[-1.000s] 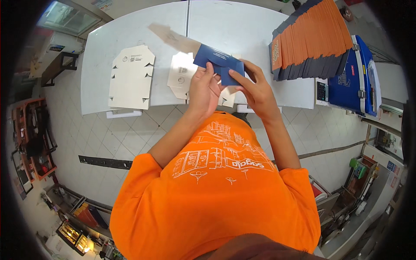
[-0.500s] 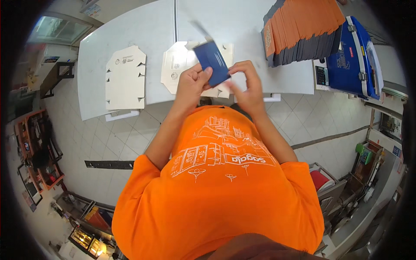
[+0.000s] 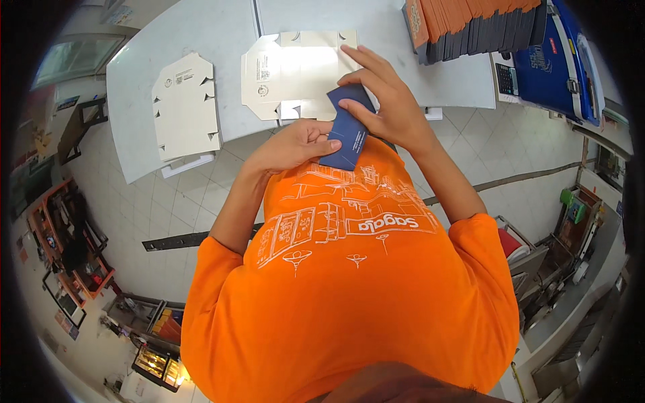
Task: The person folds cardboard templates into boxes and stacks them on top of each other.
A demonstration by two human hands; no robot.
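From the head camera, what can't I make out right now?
In the head view:
Underside of the blue card: turned away.
Some fingertips of the left hand: behind that card.
Far end of the orange-and-dark stack: cut off by the upper edge.
Markings on the calculator: too small.

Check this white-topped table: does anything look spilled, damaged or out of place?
Nothing looks clearly spilled or damaged. One untidy spot: the stack of orange and dark-blue card pieces, upper right, has ragged edges that don't line up.

White table (image 3: 229, 74) lies open between card stack (image 3: 185, 107) and cream sheets (image 3: 299, 75), whose near right the hands (image 3: 395, 107) block.
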